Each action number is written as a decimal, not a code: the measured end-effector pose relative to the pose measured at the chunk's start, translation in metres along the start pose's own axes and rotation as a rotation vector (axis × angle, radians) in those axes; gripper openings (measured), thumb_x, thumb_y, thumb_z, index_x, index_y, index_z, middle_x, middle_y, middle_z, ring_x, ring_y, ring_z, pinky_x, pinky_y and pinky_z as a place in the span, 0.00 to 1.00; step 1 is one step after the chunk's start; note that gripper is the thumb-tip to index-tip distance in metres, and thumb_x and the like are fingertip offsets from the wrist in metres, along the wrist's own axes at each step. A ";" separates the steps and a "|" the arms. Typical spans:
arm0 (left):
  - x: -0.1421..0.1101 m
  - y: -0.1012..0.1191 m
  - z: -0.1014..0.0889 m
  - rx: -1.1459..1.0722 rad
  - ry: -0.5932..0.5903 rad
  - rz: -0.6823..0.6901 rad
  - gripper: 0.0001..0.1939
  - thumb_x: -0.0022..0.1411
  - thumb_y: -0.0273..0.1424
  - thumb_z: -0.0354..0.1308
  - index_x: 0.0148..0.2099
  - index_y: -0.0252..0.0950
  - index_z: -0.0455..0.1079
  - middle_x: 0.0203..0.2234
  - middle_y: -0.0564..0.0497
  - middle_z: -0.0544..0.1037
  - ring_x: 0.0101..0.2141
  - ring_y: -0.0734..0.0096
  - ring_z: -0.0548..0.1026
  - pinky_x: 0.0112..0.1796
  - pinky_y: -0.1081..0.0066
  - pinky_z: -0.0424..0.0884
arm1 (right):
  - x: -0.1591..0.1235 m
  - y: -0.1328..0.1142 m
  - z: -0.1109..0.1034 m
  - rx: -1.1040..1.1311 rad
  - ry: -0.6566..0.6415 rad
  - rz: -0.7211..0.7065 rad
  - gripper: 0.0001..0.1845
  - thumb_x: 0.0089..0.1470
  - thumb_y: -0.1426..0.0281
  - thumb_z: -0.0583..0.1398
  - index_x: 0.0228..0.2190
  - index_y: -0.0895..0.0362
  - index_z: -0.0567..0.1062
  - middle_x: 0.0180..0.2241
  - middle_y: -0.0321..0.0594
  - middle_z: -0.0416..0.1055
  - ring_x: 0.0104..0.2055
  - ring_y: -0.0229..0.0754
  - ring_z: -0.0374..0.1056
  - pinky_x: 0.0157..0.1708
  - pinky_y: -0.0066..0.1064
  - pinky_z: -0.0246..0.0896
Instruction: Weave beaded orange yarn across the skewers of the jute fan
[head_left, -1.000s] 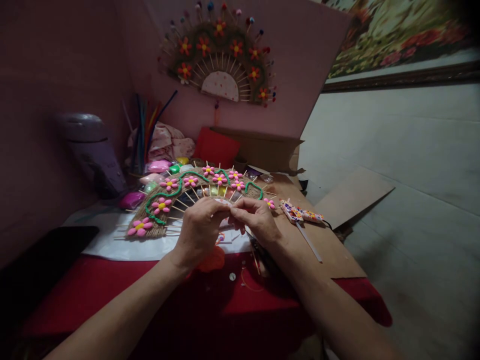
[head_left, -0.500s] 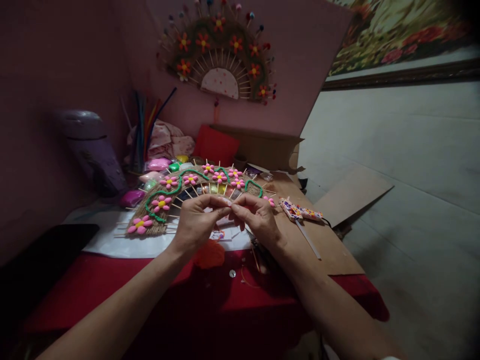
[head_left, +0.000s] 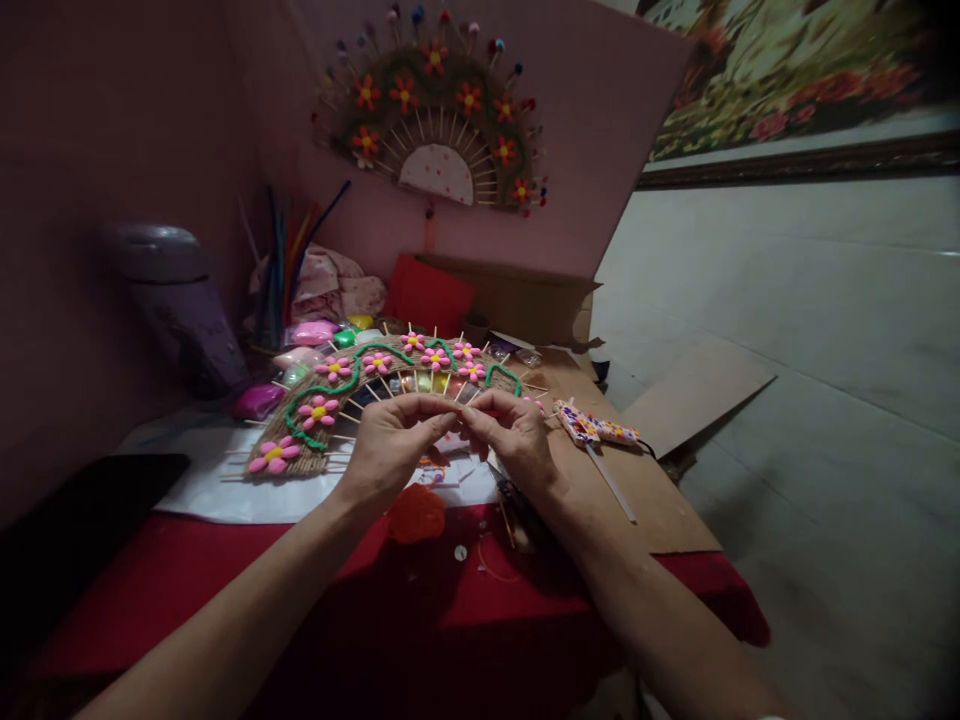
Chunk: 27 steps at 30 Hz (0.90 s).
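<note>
My left hand (head_left: 394, 440) and my right hand (head_left: 514, 435) meet fingertip to fingertip above the near side of the table. Both are closed in a pinch; whatever lies between the fingertips is too small and covered to make out. Just behind them stretches a fan-shaped craft piece (head_left: 349, 345) of twine over thin sticks. It bears pink clay flowers (head_left: 317, 411) with yellow centres and a wavy green cord (head_left: 304, 437). Below my hands, an orange bundle (head_left: 415, 513) rests on the red cloth (head_left: 300, 580), near a small shiny round piece (head_left: 460, 552).
At right, a flower-patterned glue gun (head_left: 592, 428) lies on cardboard (head_left: 675, 515), a whitish stick beneath it. Scissors (head_left: 514, 490) sit partly under my right hand. Bagged coloured clay (head_left: 259, 399) and a purple bottle (head_left: 176, 310) stand at left. A finished fan (head_left: 435, 120) hangs behind.
The view has shifted slightly. My hands keep their pinch together; the pale bit seen at the left fingertips before is now hidden.
</note>
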<state>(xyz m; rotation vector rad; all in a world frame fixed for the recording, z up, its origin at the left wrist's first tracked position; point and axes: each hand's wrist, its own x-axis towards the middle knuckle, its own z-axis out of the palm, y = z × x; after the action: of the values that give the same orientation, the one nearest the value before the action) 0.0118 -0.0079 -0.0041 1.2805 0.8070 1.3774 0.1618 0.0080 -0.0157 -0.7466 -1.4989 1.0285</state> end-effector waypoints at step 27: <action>-0.004 -0.019 -0.002 0.854 0.186 0.723 0.05 0.57 0.22 0.56 0.34 0.34 0.73 0.29 0.48 0.78 0.30 0.69 0.75 0.30 0.70 0.72 | -0.011 0.000 0.011 -0.642 0.090 -0.434 0.07 0.53 0.76 0.57 0.30 0.60 0.76 0.25 0.39 0.73 0.25 0.36 0.66 0.26 0.27 0.61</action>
<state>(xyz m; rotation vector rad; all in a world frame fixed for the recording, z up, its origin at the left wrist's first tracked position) 0.0136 -0.0074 -0.0234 2.2856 1.1947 1.8064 0.1526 -0.0041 -0.0209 -0.8360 -1.8245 0.1737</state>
